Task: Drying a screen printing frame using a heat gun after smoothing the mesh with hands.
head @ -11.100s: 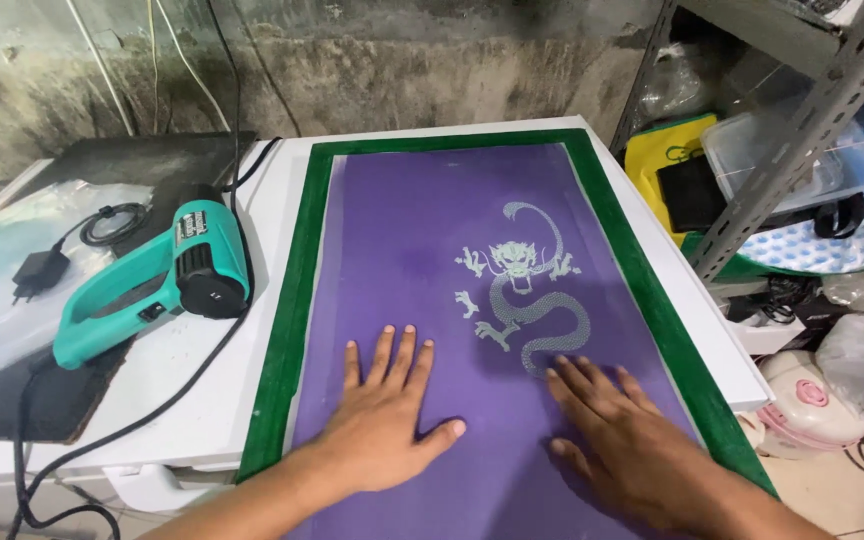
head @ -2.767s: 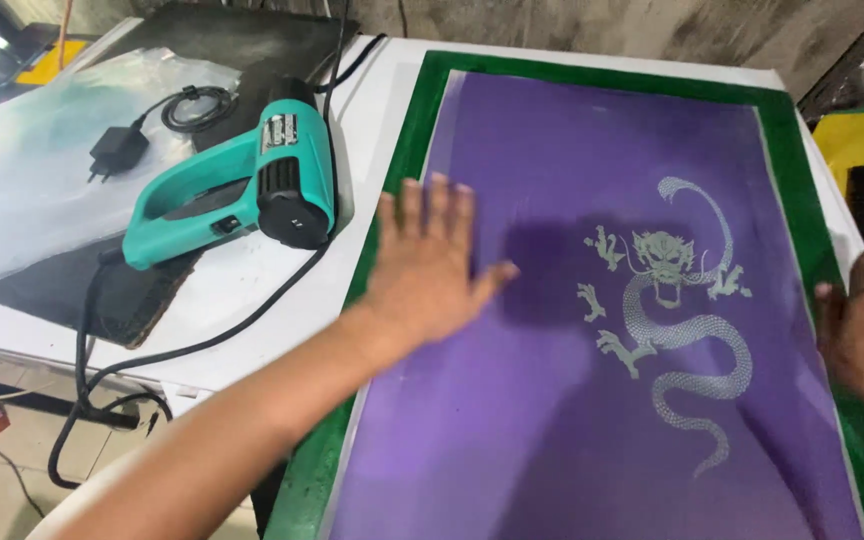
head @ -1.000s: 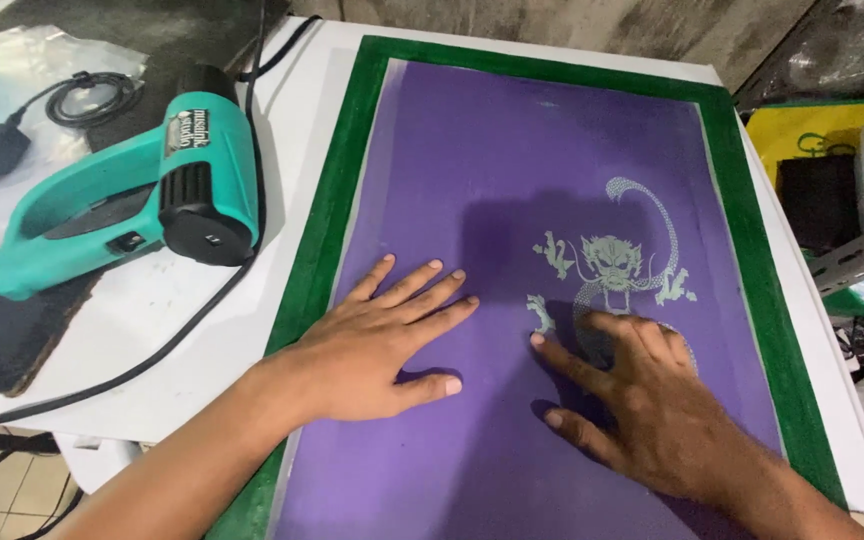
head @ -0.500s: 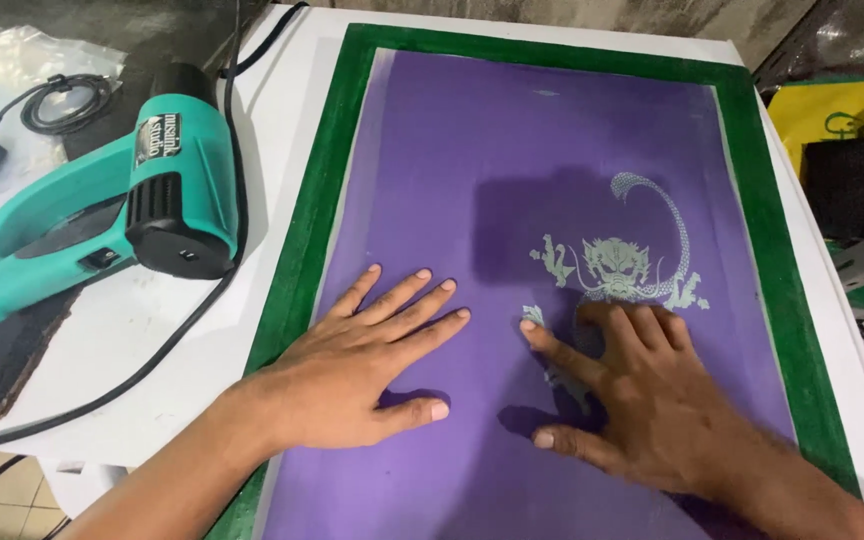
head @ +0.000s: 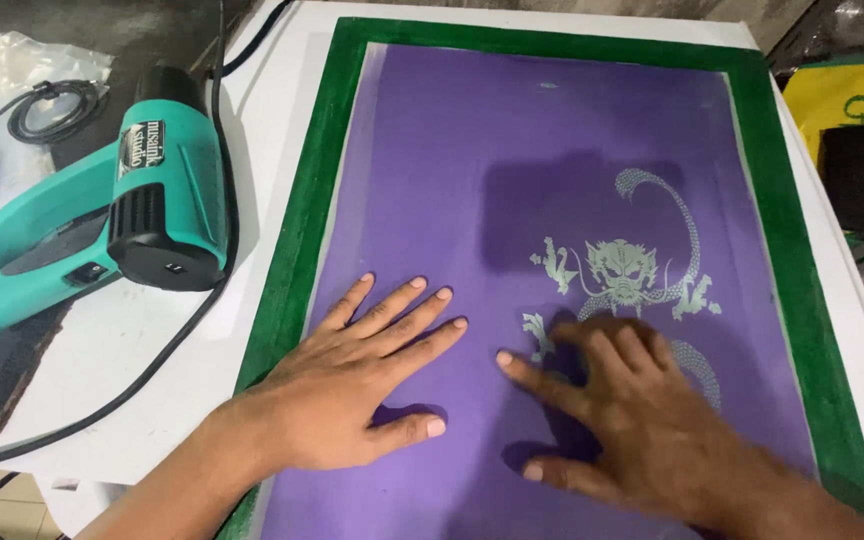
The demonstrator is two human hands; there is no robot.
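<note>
A printing screen with a green frame (head: 297, 215) and purple mesh (head: 512, 130) lies flat on a white table (head: 152, 360). A pale dragon design (head: 627, 275) shows in the mesh at the right. My left hand (head: 347, 385) rests flat on the mesh near the left frame edge, fingers spread. My right hand (head: 632, 415) lies flat beside it, fingers spread, covering the lower part of the dragon. Neither hand holds anything.
A teal and black heat gun (head: 112, 215) lies on the table left of the screen, its black cord (head: 152, 375) trailing toward the near edge. A coiled cable with a plug (head: 47, 105) sits at the far left. Yellow and black items (head: 862, 140) stand at the right.
Both hands have slid a little over the mesh; my right hand now covers more of the dragon's lower body. The view has moved closer to the screen.
</note>
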